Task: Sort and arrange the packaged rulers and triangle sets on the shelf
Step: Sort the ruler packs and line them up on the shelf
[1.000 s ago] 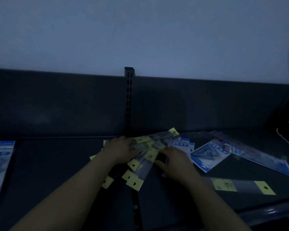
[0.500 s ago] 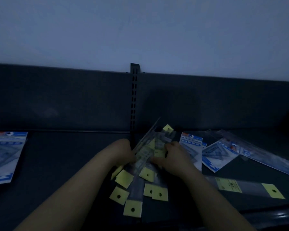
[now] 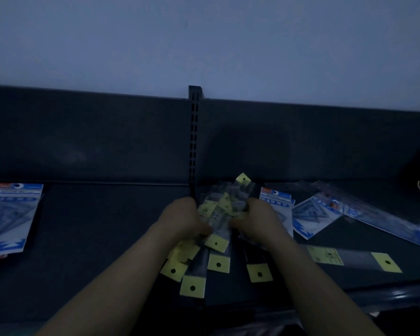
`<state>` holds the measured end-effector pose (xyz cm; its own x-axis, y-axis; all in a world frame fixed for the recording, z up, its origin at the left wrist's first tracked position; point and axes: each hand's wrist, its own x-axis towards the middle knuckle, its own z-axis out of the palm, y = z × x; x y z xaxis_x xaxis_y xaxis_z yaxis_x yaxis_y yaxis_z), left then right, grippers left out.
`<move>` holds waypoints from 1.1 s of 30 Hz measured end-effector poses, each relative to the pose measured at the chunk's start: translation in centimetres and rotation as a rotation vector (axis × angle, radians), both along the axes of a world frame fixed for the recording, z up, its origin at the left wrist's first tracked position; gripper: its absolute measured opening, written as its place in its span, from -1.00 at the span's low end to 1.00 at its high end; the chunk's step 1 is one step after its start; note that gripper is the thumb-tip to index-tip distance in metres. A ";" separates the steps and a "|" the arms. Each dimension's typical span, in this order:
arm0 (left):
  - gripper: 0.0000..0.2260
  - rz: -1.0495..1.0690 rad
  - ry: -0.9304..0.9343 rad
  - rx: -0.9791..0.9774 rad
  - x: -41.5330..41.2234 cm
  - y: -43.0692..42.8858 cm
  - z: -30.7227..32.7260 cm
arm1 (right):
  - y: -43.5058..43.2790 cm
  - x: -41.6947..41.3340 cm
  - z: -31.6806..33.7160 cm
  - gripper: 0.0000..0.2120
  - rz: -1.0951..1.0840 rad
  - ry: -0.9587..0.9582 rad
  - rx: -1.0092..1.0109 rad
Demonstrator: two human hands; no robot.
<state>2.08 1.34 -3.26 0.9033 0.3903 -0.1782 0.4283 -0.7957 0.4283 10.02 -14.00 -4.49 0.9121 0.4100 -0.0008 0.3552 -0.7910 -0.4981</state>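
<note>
Left hand [image 3: 182,218] and right hand [image 3: 257,219] are squeezing the ruler bundle [image 3: 218,214] between them, just right of the post [image 3: 194,141]. Packs are looking light, slick and bendy; a mid-length grip is likely safest.

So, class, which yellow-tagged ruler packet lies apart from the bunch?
The long clear yellow-tagged packet alone at front right; the bunch sits between left hand and right hand.

Left grip [image 3: 183,218], right grip [image 3: 258,220]: bare; forearms [image 3: 121,275] bare to frame edge.
</note>
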 end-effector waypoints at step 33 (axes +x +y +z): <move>-0.79 0.083 -0.283 -0.703 -1.9 0.3 0.4 | 2.0 -1.6 -0.4 -0.55 -0.088 0.344 0.774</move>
